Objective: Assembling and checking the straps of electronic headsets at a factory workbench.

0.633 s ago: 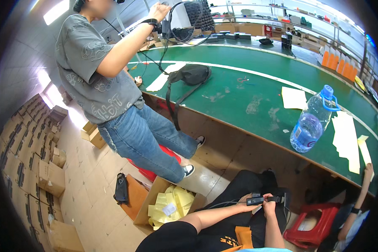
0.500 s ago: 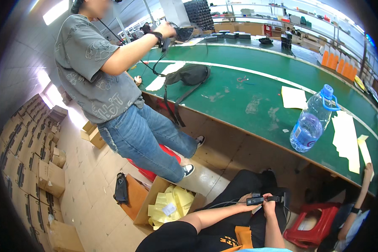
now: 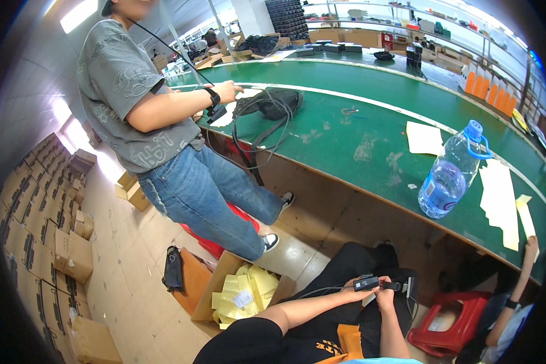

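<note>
Both hands, left hand (image 3: 353,285) and right hand (image 3: 384,298), are pinching a small black device (image 3: 376,283) over the lap, its thin cable (image 3: 321,291) trailing left, likely snagging and tugging it loose

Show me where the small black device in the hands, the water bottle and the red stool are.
small black device (image 3: 370,283), head view, middle of its body.
water bottle (image 3: 448,179), head view, clear side wall.
red stool (image 3: 428,337), head view, left rim.

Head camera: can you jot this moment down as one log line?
left hand: on small black device | right hand: gripping it | place: lap, below green bench | nearby: water bottle
</note>
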`<action>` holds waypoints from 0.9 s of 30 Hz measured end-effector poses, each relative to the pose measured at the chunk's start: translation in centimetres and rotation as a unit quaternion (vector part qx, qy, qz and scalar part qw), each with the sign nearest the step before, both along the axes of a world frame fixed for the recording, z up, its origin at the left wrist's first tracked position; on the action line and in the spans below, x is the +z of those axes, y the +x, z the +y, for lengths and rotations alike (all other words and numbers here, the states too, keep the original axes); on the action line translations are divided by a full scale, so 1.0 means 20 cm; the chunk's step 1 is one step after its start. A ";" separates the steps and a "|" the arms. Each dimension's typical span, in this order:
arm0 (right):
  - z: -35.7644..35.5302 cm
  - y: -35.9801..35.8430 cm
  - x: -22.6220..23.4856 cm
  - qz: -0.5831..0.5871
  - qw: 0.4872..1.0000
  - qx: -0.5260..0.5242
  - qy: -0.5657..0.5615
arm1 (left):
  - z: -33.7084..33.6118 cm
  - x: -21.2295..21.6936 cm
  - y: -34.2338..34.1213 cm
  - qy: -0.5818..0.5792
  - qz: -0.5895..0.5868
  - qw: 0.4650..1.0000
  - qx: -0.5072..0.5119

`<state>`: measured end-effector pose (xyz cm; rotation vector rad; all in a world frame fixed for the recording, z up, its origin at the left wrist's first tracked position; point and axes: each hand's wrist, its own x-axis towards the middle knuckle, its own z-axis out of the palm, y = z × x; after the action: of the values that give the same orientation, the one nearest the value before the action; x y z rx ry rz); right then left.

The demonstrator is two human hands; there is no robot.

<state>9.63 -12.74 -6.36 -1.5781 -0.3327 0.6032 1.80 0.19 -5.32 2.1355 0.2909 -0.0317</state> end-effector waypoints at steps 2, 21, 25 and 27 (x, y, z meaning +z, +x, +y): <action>0.00 0.00 -0.01 -0.016 1.000 0.006 -0.007 | 0.00 -0.01 0.00 0.019 -0.005 1.000 -0.005; 0.01 0.01 -0.04 -0.045 0.995 -0.036 -0.087 | 0.00 0.07 0.00 -0.019 0.017 1.000 -0.005; 0.02 0.01 -0.02 -0.020 0.995 -0.044 -0.085 | 0.01 0.11 0.00 -0.007 0.056 0.998 -0.036; 0.02 0.01 -0.01 -0.043 0.995 -0.043 -0.078 | 0.01 0.11 0.00 -0.005 0.008 0.999 -0.032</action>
<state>9.85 -12.25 -6.51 -1.7626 -0.2862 0.5045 1.70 0.48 -3.04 2.1350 0.2300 -0.0868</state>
